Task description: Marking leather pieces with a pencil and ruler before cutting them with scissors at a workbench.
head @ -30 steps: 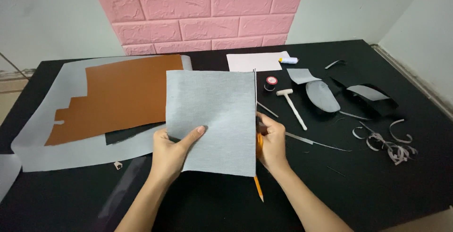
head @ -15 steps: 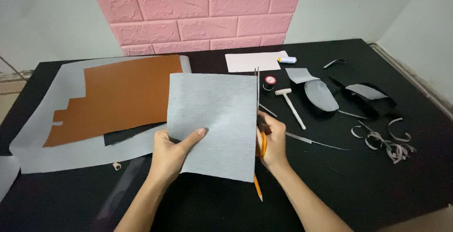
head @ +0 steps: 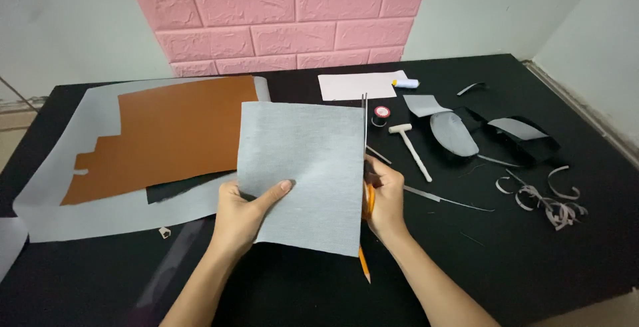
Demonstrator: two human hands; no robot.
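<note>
1. A left hand [head: 243, 210] grips the lower left edge of a grey fabric sheet [head: 303, 167], fingers closed on it, thumb on top, above a black bench [head: 532, 260].
2. The right hand [head: 386, 200] closes its fingers on orange-handled scissors [head: 365, 167], blades running up the sheet's right edge.
3. A small white mallet [head: 411, 147] lies just to the right; brown leather [head: 173, 134] lies to the left.

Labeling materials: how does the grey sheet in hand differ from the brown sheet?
The grey sheet is held up by both hands; the brown sheet lies flat on the table. Grey is smaller and rectangular; brown is larger with a stepped left edge. Both are thin, flat sheets.
</note>
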